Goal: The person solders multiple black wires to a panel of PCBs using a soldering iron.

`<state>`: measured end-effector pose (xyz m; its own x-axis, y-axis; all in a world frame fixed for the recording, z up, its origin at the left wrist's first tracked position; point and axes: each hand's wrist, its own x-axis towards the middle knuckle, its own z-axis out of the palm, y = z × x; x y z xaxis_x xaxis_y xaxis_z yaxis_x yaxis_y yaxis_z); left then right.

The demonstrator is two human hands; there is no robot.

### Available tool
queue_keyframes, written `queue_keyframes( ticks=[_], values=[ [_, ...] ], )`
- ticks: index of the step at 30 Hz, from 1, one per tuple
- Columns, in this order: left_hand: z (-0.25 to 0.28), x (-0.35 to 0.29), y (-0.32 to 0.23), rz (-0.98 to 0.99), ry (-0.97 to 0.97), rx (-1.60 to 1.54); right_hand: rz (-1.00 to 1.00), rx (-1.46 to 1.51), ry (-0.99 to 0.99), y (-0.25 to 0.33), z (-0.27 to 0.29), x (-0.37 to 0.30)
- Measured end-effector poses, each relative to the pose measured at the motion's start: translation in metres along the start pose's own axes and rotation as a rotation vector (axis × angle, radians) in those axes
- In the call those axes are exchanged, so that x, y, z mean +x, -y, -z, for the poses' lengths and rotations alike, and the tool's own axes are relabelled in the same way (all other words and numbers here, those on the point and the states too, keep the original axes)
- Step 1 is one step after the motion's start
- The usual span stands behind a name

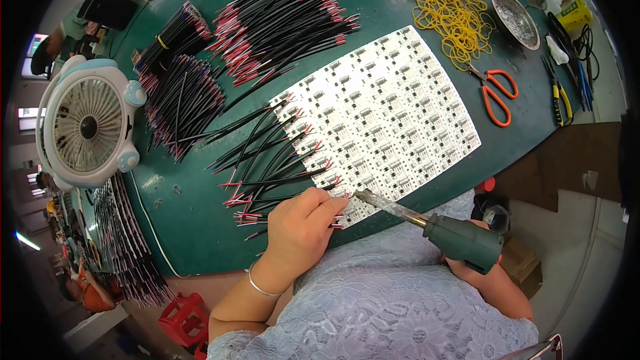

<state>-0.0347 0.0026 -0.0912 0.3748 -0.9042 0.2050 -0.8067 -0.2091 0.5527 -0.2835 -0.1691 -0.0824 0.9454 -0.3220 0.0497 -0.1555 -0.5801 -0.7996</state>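
A white panel of small circuit boards [383,113] lies on the green table [193,220]. Black-and-red wires [267,160] are attached in a row along its left edge. My left hand [303,227] pinches a black-and-red wire at the panel's near corner, fingertips on the board. My right hand [477,270] is mostly hidden behind the dark green handle of a soldering iron [427,223] that it grips. The iron's metal tip points left and ends just beside my left fingertips at the panel's edge.
Bundles of black-and-red wires [267,27] lie at the back left. A white desk fan [87,123] stands at the left. Yellow rubber bands [450,13], orange scissors [497,93], a metal dish [515,19] and pliers [560,93] sit at the right.
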Motion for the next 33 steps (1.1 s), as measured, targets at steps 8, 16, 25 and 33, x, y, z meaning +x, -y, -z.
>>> queue_keyframes(
  ticks=[8,16,25,33],
  values=[
    [-0.001,-0.001,-0.002,0.008,-0.001,0.011,-0.041,-0.032,-0.062,0.005,-0.003,-0.003],
    [0.000,0.001,-0.002,0.003,-0.002,0.003,-0.020,-0.010,-0.077,0.005,-0.002,-0.003],
    [-0.003,0.000,0.009,0.041,0.033,-0.101,0.003,0.000,-0.050,0.006,-0.002,-0.003],
    [0.000,0.003,0.008,0.016,0.047,-0.091,0.018,-0.059,-0.042,0.007,-0.003,-0.004]
  ],
)
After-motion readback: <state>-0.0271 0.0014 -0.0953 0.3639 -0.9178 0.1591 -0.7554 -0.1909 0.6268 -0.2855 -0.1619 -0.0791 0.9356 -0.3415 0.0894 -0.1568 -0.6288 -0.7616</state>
